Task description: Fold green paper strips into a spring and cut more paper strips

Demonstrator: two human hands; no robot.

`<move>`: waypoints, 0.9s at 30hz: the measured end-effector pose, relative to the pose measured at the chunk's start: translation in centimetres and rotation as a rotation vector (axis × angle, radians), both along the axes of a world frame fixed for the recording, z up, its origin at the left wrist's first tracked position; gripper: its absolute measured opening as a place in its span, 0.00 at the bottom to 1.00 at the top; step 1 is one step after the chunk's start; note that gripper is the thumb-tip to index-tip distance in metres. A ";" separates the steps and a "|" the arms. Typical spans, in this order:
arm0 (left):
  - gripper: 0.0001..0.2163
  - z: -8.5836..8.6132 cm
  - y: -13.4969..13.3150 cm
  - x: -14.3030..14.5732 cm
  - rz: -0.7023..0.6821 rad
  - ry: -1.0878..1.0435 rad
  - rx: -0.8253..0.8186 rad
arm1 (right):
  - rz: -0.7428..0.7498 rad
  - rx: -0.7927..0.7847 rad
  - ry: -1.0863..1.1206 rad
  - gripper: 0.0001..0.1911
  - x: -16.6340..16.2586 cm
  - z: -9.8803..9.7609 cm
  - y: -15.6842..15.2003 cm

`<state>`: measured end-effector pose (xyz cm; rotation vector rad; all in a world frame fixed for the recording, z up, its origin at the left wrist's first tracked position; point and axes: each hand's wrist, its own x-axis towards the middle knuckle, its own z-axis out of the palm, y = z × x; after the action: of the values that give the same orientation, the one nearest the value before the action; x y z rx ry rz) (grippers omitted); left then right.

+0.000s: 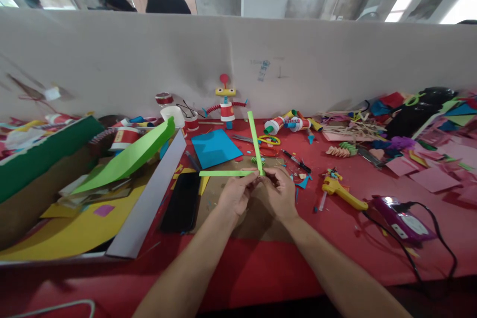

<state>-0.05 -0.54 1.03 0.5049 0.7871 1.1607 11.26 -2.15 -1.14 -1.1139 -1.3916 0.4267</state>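
Observation:
Two light green paper strips (255, 139) meet at a corner between my hands, one pointing away from me and the other out to the left. My left hand (238, 191) pinches the strips near the joined end. Right beside it, my right hand (278, 190) grips the same corner with its fingers closed. The exact fold at the fingertips is partly hidden. Both hands are above a brown board (219, 208) strewn with paper scraps. A blue paper square (216, 148) lies just beyond them, near scissors with yellow handles (269, 141).
At left, an open box (149, 208) holds coloured paper; a black phone (181, 202) lies beside it. A yellow glue gun (345, 194) and a purple power box (404, 218) with cables sit right. A paper-cup robot figure (226, 111) stands by the white partition (149, 54).

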 end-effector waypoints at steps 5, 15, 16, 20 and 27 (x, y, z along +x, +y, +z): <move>0.08 0.5 -0.2 -0.1 0.045 0.092 0.157 | 0.015 -0.064 0.063 0.08 -0.2 -0.5 0.3; 0.06 0.5 -0.1 -0.7 0.139 0.632 0.398 | 0.226 -0.317 0.373 0.10 -0.4 -0.2 0.6; 0.06 0.5 -0.1 -0.6 0.145 0.644 0.400 | 0.228 -0.325 0.404 0.09 -0.4 -0.1 0.6; 0.08 0.6 -0.3 -0.4 0.162 0.647 0.413 | 0.243 -0.331 0.484 0.08 -0.4 0.0 0.6; 0.10 0.1 -0.4 0.1 0.128 0.536 0.375 | 0.227 -0.359 0.581 0.08 -0.5 0.5 0.6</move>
<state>0.01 -0.95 1.12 1.1215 1.0738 1.3177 10.80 -1.52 -0.68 -1.0027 -0.9413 1.1046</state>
